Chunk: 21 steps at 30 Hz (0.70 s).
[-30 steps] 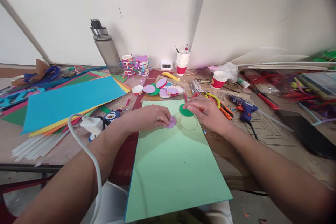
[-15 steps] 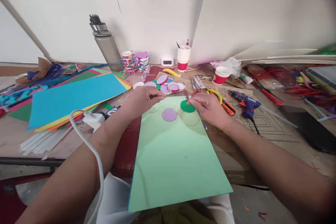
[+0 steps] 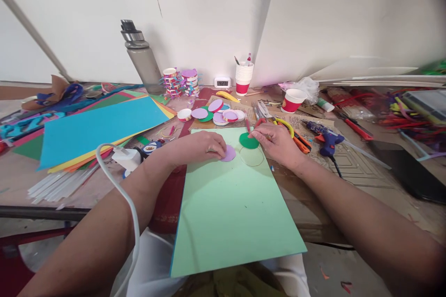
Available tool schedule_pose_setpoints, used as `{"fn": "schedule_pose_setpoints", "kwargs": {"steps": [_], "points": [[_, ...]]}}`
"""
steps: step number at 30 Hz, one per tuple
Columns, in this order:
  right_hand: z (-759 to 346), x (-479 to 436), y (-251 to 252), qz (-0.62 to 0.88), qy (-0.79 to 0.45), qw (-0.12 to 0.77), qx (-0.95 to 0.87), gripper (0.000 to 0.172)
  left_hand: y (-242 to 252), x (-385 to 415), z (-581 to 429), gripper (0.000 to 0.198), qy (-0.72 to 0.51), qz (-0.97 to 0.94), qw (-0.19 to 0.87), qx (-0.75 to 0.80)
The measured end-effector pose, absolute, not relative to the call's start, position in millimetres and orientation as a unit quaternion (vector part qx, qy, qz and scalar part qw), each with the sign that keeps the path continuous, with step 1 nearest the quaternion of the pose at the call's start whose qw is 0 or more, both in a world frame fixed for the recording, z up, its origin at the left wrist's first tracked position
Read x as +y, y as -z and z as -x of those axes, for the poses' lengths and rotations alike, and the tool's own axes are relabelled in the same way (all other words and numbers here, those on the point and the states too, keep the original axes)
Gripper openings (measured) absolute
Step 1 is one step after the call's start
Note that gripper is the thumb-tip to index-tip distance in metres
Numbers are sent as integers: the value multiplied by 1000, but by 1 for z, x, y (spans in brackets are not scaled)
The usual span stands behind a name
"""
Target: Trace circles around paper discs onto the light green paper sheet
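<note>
A light green sheet of paper (image 3: 240, 209) lies over my lap and the table edge. My left hand (image 3: 205, 146) is closed, its fingertips pinched at the left edge of a purple paper circle (image 3: 230, 153) that rests on the sheet. To the right, my right hand (image 3: 281, 145) pinches the right edge of a dark green paper circle (image 3: 248, 141) close to the sheet's far edge. Just below that circle, a drawn round outline (image 3: 252, 162) shows on the sheet. My left fingers hide part of the purple circle.
Behind the sheet lie several paper-topped cup rings (image 3: 199, 113). Scissors (image 3: 264, 110), an orange cutter (image 3: 302, 143) and a glue gun (image 3: 329, 143) lie right. Coloured sheets (image 3: 97, 125), a white plug (image 3: 126, 159) and a tilted bottle (image 3: 141, 58) are left.
My left hand has come down and toward me, from above the sheet's far left edge to the purple circle. The right hand stays at the green circle.
</note>
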State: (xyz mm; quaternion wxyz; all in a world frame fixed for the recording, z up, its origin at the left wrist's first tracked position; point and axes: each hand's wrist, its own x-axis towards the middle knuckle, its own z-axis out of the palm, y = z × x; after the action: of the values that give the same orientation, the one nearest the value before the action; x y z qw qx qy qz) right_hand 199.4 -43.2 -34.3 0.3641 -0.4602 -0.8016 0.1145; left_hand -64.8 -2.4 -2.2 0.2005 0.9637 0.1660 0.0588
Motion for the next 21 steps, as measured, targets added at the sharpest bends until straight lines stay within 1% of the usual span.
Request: {"fn": "schedule_pose_setpoints", "kwargs": {"steps": [7, 17, 19, 21], "points": [[-199, -43, 36, 472, -111, 365, -795, 42, -3, -9, 64, 22, -25, -967, 194, 163], [-201, -43, 31, 472, -107, 369, -793, 40, -4, -10, 65, 18, -35, -961, 205, 183], [-203, -44, 28, 483, -110, 369, -786, 40, -6, -9, 66, 20, -48, -957, 208, 197], [-204, -44, 25, 489, -115, 373, -780, 39, -8, -10, 68, 23, -93, -948, 209, 221]]}}
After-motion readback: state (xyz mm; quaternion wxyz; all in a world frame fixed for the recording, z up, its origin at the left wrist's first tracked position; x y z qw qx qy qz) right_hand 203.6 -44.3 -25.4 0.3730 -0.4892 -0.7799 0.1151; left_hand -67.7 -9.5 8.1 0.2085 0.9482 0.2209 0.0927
